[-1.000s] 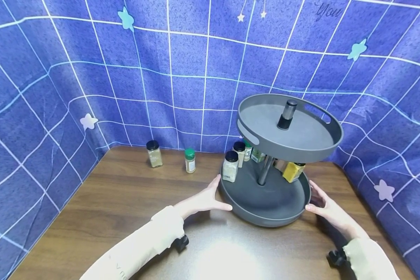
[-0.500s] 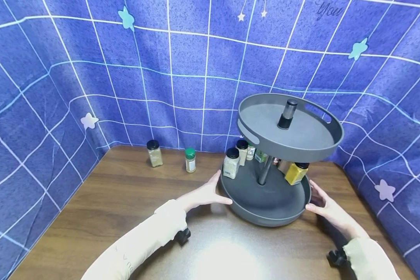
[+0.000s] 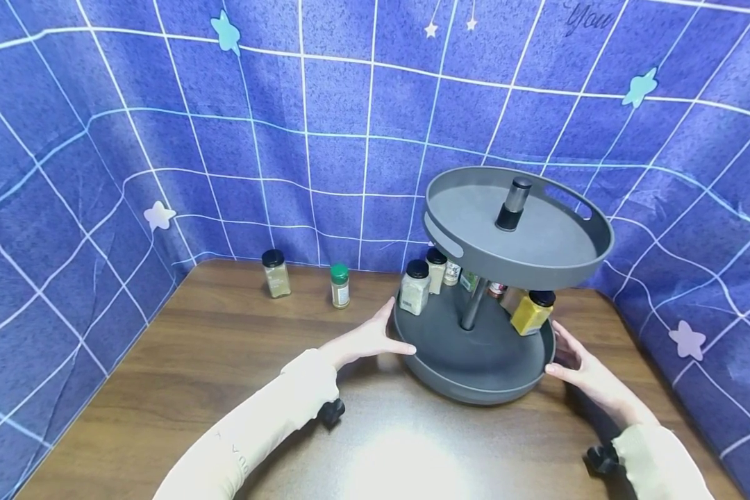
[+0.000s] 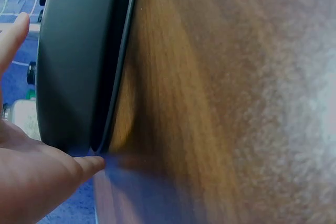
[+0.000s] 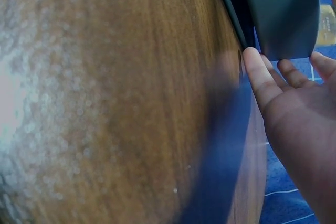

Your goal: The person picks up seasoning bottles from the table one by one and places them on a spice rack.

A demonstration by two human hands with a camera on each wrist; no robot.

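Note:
A grey two-tier turntable stands on the wooden table, its lower tray (image 3: pixel 475 368) partly covered from above by the upper tray (image 3: pixel 562 229). My left hand (image 3: pixel 375 337) touches the lower tray's left side, thumb and fingers spread. On the right side, the fingers of my right hand (image 3: pixel 590 382) rest against the outer wall; the right wrist view shows these fingers (image 5: pixel 260 77) at the wall (image 5: pixel 286 14). The lower tray carries a pale spice jar (image 3: pixel 415 288) with a black lid, another black-lidded jar (image 3: pixel 437 272) behind it, and a yellow spice jar (image 3: pixel 531 316). Several more are partly hidden.
Left of the turntable, a black-lidded spice jar (image 3: pixel 278 276) and a green-lidded spice bottle (image 3: pixel 340 286) stand on the table (image 3: pixel 225 375). A blue gridded cloth (image 3: pixel 325 153) hangs behind and at both sides.
The lower tray has turned clockwise seen from above: the left jars moved back and right, the yellow jar came forward. My left hand slid away along the rim; my right hand stayed put.

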